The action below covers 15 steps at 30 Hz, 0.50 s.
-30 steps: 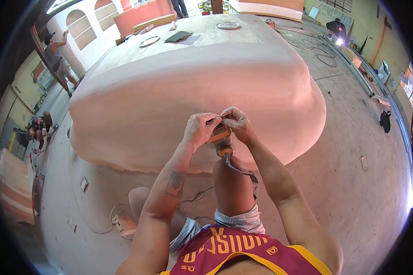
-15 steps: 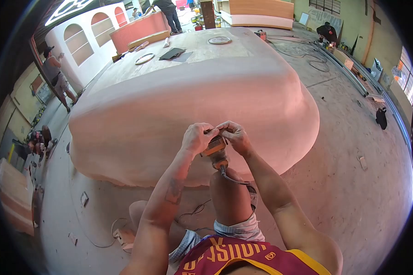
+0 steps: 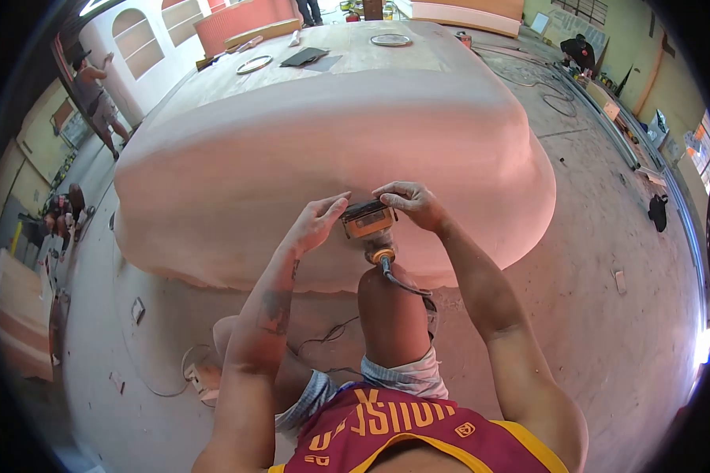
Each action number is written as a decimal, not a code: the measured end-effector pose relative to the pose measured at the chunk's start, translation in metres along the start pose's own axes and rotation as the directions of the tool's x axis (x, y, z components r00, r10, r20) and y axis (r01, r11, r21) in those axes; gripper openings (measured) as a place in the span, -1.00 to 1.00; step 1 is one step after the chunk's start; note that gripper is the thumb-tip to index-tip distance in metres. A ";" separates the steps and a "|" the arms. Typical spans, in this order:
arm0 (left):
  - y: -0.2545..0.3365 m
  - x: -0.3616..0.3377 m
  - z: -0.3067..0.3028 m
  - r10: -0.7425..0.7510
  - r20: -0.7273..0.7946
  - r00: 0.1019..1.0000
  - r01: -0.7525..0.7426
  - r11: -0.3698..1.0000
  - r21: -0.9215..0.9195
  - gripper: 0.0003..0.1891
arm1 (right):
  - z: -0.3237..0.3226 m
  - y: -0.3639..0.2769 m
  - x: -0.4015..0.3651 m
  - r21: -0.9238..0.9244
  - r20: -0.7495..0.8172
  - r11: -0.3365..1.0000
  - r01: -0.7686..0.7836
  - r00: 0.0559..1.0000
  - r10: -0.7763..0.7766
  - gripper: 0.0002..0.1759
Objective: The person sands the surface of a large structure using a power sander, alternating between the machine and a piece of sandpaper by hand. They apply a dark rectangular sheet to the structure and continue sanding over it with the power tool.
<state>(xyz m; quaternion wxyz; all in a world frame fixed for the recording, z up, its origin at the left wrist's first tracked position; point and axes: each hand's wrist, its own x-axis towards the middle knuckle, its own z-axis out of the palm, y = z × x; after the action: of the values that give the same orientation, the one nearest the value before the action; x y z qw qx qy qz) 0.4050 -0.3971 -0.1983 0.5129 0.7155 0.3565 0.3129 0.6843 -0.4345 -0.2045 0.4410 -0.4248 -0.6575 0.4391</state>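
An orange power sander (image 3: 369,226) rests upside down on my raised knee, its dark flat pad (image 3: 364,209) facing up and its cord running down beside the leg. Left of the pad is my left hand (image 3: 320,221), open, with fingers stretched toward the pad's edge. My right hand (image 3: 415,205) is at the pad's right end, fingers extended over it and thumb near the corner; neither hand grips the tool. Close in front stands a large rounded pinkish block (image 3: 323,158) with a smooth, dusty surface.
On the block's top lie two rings (image 3: 254,65) (image 3: 391,40) and dark sheets (image 3: 304,57). Cords and a small boxy tool (image 3: 205,380) are on the floor at left. Metal lengths (image 3: 607,114) lie at right. Other people (image 3: 99,98) (image 3: 578,54) are farther off.
My hands have moved apart from their pinch together above the sander, uncovering more of its pad. The view has tipped downward a little, so the background sits higher.
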 end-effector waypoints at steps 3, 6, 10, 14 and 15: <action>-0.012 -0.011 0.008 0.054 -0.034 0.998 -0.056 0.997 -0.048 -0.50 | -0.005 -0.003 0.000 -0.048 0.033 0.999 0.005 0.999 -0.004 -0.69; -0.017 -0.021 0.021 0.082 -0.114 0.990 -0.079 0.996 0.028 -0.53 | -0.002 -0.008 -0.005 -0.112 0.009 0.994 0.003 1.000 -0.002 -0.71; -0.016 -0.022 0.029 0.349 -0.225 0.910 -0.274 0.912 0.305 -0.62 | 0.002 -0.022 -0.007 -0.167 -0.031 0.986 -0.018 0.999 0.013 -0.73; -0.011 -0.024 0.033 0.419 -0.238 0.876 -0.307 0.866 0.393 -0.69 | 0.004 -0.024 -0.005 -0.134 -0.049 0.990 -0.035 0.998 0.029 -0.74; -0.010 -0.024 0.035 0.416 -0.244 0.876 -0.305 0.869 0.389 -0.70 | 0.004 -0.022 -0.005 -0.131 -0.056 0.991 -0.029 0.998 0.021 -0.74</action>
<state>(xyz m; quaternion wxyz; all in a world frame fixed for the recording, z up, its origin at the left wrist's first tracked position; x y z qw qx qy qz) 0.4179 -0.4327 -0.2193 0.2487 0.7869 0.3414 0.4500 0.6781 -0.4453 -0.1853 0.4241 -0.4731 -0.6674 0.3884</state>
